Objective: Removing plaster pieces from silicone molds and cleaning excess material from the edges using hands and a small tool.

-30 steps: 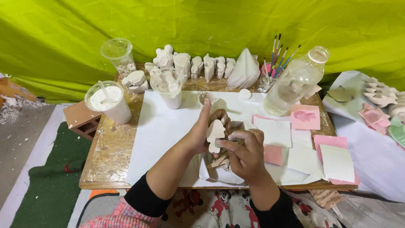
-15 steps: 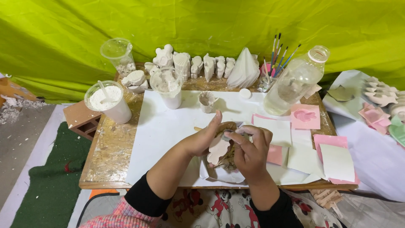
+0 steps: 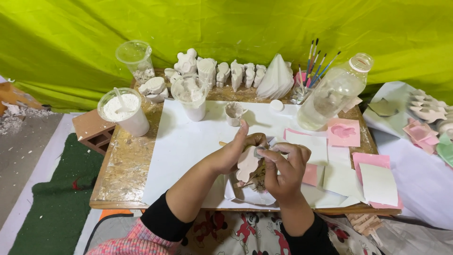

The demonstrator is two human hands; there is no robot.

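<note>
The left hand (image 3: pixel 236 148) grips a small white plaster figure (image 3: pixel 247 164) over the white sheet (image 3: pixel 184 141). The right hand (image 3: pixel 283 167) pinches its top edge with curled fingers, just beside pink squares (image 3: pixel 343 132)

A bright lime-green cloth backdrop (image 3: pixel 226 23) hangs behind a low wooden surface (image 3: pixel 125 165) in even daylight; a green mat (image 3: pixel 52 198) and grey floor (image 3: pixel 21 141) lie off its left edge.
</note>
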